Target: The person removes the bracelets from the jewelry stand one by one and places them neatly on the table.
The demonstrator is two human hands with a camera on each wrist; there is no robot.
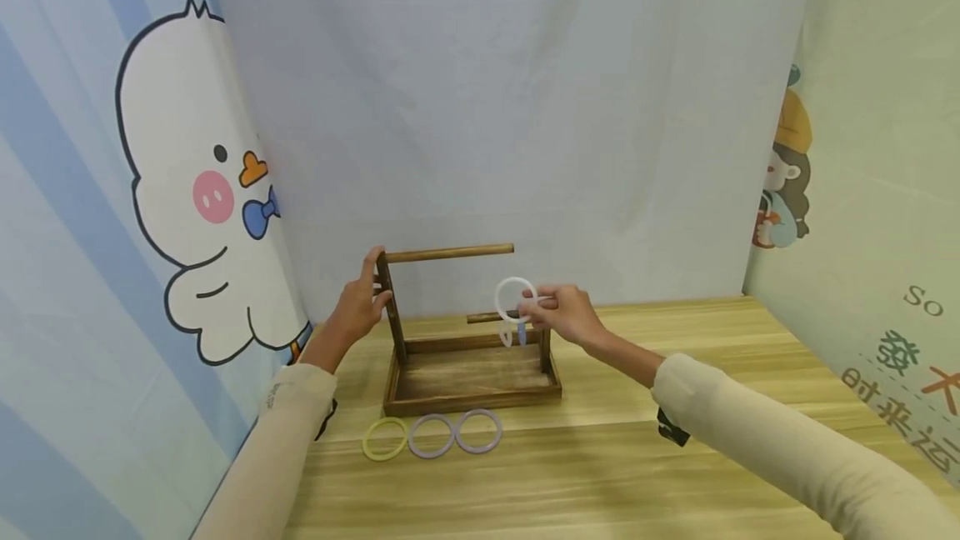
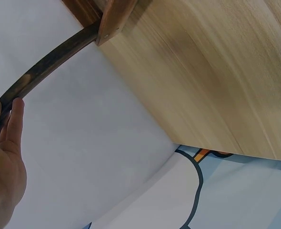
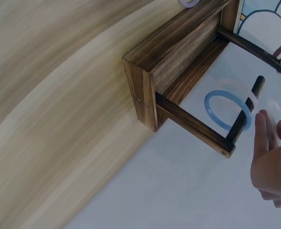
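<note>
A brown wooden rack has a shallow tray base, a tall left post with an upper rod, and a shorter right post with a lower rod. My left hand grips the tall post near its top, fingers and thumb around it. My right hand pinches a white ring by its right side, in front of the lower rod. On that rod hang a blue ring and a pale pinkish ring. The right wrist view shows the held ring edge-on beside the fingers.
On the wood-grain table, a yellow ring and two purple rings, one in the middle and one to the right, lie in a row before the tray. A pale curtain stands behind; printed cloths hang at both sides.
</note>
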